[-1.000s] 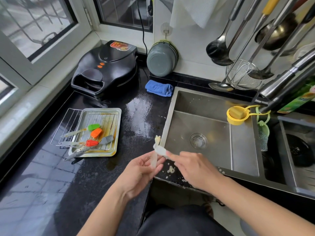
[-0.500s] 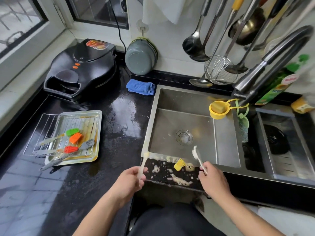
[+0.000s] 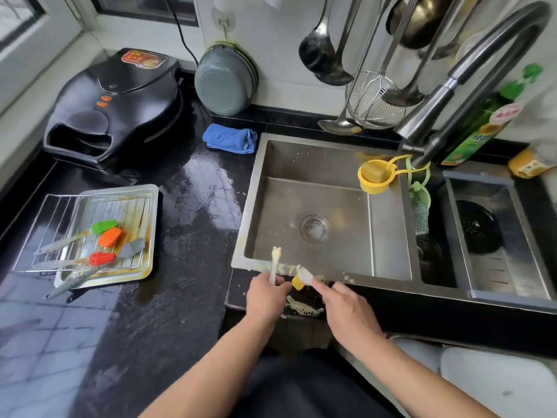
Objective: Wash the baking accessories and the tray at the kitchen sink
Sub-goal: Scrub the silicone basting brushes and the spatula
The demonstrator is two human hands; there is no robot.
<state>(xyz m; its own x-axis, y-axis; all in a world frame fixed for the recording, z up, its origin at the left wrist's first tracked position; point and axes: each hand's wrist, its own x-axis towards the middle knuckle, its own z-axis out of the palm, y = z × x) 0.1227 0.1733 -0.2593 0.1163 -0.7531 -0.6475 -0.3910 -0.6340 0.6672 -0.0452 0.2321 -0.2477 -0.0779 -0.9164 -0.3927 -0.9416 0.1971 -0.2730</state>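
At the sink's near rim, lower centre of the frame, your left hand grips a pale handle upright, while your right hand pinches a white brush head beside a yellow piece on the wet black surface. At centre left, the tray carries a wire rack and green, orange and red silicone brushes.

Left hand and right hand closer again, white brush beside yellow piece.
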